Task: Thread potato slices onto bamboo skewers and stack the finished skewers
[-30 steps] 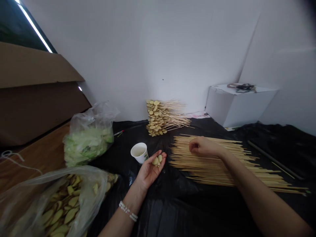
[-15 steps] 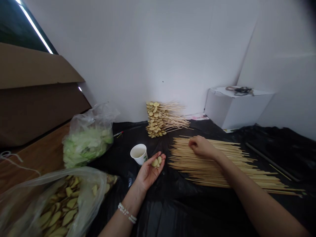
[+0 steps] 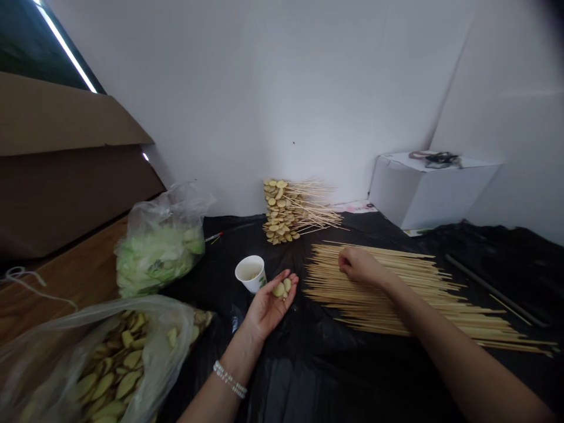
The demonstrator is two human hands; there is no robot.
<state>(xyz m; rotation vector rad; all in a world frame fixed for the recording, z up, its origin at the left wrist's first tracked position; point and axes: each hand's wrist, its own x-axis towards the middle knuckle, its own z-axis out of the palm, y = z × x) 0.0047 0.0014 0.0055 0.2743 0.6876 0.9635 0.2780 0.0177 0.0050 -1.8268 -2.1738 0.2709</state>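
Observation:
Palm up and cupped, my left hand [image 3: 270,302] holds a few pale potato slices [image 3: 281,288] near its fingers. Just beyond the wrist side of that hand is a white paper cup [image 3: 250,274] with something pale inside. My right hand [image 3: 358,264] is closed in a pinch over the far left part of a wide spread of bamboo skewers [image 3: 396,299]. Its fingertips are down among the skewers, partly hidden by the hand. Against the wall lies a stack of threaded potato slices [image 3: 278,214], their skewer ends pointing right.
An open plastic bag of potato slices [image 3: 117,376] sits at the near left, with a bag of cut pale-green vegetable [image 3: 156,258] behind it. Black plastic sheeting [image 3: 304,364] covers the surface. A white box [image 3: 436,191] stands at the back right and a cardboard box [image 3: 66,194] at the left.
The whole view has shifted slightly, so things appear a little further right. Both hands keep nearly the same place: the left under the slices, the right pinched at the skewers.

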